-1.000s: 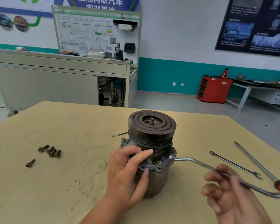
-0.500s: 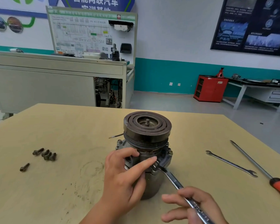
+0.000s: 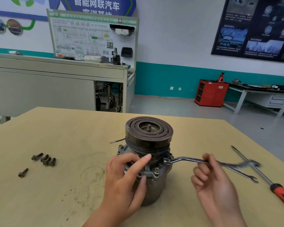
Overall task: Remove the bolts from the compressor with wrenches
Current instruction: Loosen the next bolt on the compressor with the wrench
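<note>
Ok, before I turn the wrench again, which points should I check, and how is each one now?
1. The compressor is steadied: the left hand grips its flange. Ok.
2. The wrench ring sits on the bolt at the flange's right side: looks seated. Ok.
3. The right hand holds the handle firmly: blurred. Cannot tell.
4. Swing room: the spare wrench and screwdriver lie near the handle end. Cannot tell.
5. The loose bolts lie out of the way, at the left of the table. Ok.
</note>
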The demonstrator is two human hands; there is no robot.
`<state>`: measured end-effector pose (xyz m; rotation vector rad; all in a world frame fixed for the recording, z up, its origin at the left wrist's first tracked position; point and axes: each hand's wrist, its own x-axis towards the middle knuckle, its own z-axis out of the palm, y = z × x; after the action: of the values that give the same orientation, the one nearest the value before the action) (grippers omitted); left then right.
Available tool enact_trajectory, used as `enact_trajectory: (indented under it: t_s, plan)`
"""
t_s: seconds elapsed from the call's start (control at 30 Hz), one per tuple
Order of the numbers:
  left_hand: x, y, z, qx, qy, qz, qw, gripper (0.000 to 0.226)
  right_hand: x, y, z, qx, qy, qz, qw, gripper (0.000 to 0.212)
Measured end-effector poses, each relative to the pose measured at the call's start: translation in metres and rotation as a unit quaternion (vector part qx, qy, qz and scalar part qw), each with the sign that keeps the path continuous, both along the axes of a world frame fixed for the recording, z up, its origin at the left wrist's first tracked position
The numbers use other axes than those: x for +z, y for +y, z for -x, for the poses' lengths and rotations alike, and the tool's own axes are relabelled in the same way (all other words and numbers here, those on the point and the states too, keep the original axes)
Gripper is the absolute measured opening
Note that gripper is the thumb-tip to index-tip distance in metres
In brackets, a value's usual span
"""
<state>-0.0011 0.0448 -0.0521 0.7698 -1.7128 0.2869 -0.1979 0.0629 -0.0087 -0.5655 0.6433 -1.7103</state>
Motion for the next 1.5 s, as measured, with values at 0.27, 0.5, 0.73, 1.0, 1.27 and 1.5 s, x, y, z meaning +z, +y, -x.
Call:
enact_trajectory:
  t_s: [0.27, 0.5, 0.73, 1.0, 1.27, 1.5]
  plan:
    - [0.003, 0.002, 0.0, 0.0, 0.003, -0.008, 1.0, 0.041, 0.014, 0.071, -0.023, 0.046, 0.235, 0.054, 0.969, 0.062]
    - [0.003, 0.003, 0.001, 0.007, -0.008, -0.01, 1.0, 0.036, 0.021, 0.09, -0.037, 0.189, 0.287, 0.015, 0.939, 0.035]
    - [0.004, 0.003, 0.004, 0.006, 0.002, -0.005, 1.0, 0.033, 0.018, 0.042, -0.018, -0.028, 0.3, 0.05, 0.952, 0.028]
    - [0.002, 0.001, 0.0, -0.006, -0.001, 0.01, 1.0, 0.048, 0.011, -0.021, 0.003, 0.098, 0.081, -0.001, 0.992, 0.039]
    - [0.003, 0.004, 0.002, -0.014, 0.029, -0.022, 0.999, 0.035, 0.013, 0.056, -0.014, -0.053, 0.274, 0.098, 0.955, 0.032]
    - [0.004, 0.004, 0.001, -0.007, 0.002, -0.012, 1.0, 0.034, 0.0, 0.074, -0.037, -0.004, 0.354, 0.088, 0.931, 0.011]
